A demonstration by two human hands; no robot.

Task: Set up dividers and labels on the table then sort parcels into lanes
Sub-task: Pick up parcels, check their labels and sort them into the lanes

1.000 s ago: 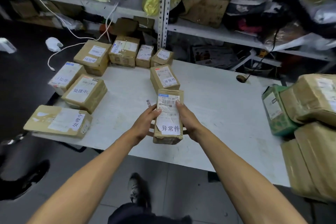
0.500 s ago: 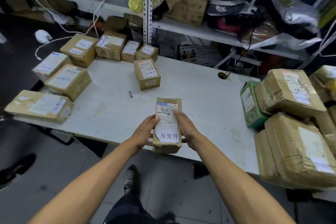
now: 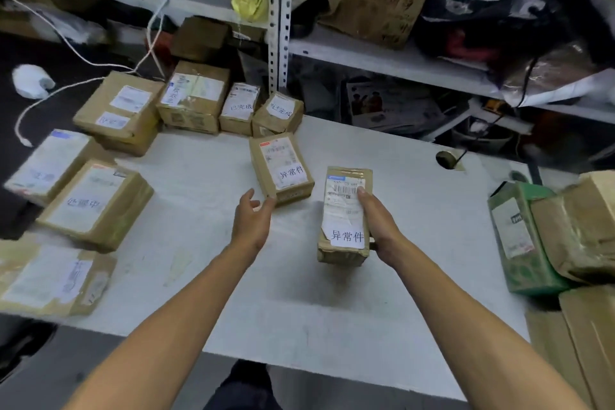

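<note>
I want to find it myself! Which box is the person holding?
Look at the white table, near its middle. The right hand holds a long brown box just above the table. Unlike the squatter box beside it with the same 异常件 sticker, this one is gripped, and the green parcel lies farther right.

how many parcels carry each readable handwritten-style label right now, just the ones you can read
异常件: 2, the held parcel and the parcel by the left hand
已完成: 2, small parcels at the back
Total: 4
</note>
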